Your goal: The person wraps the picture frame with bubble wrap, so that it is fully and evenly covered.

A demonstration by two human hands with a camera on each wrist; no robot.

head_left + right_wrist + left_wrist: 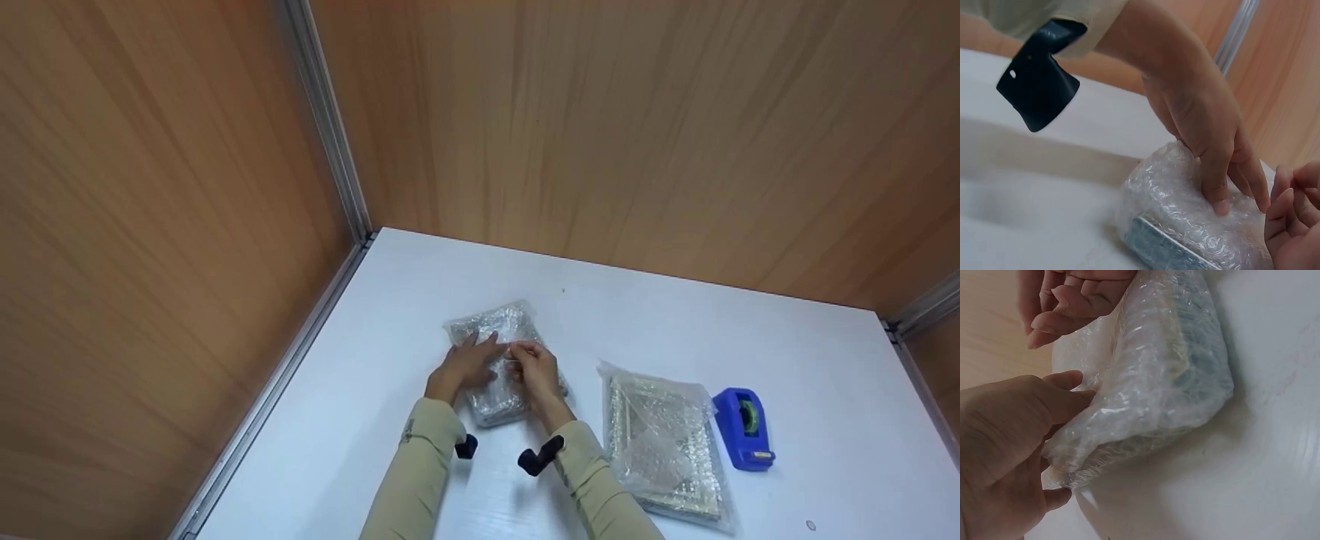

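Note:
A bubble-wrapped package [499,409] lies on the white table in front of me. Through the clear wrap a flat, blue-green thing with a pale edge [1165,247] shows at one side. My left hand [465,364] rests on the package with its fingers spread, the fingertips pressing the wrap [1145,382]. Over the middle of the package, my right hand [536,375] has its thumb and fingers [1280,211] drawn together in a pinch. A thin bright streak like clear tape shows at those fingertips, close to the left fingers; I cannot tell exactly what it is.
To the right lies a second bubble-wrapped package [664,442] with a pale frame inside. Beside it stands a blue tape dispenser [742,431] with a roll in it. A small clear disc [811,525] lies near the front right. Wood-grain panels [600,135] enclose the table.

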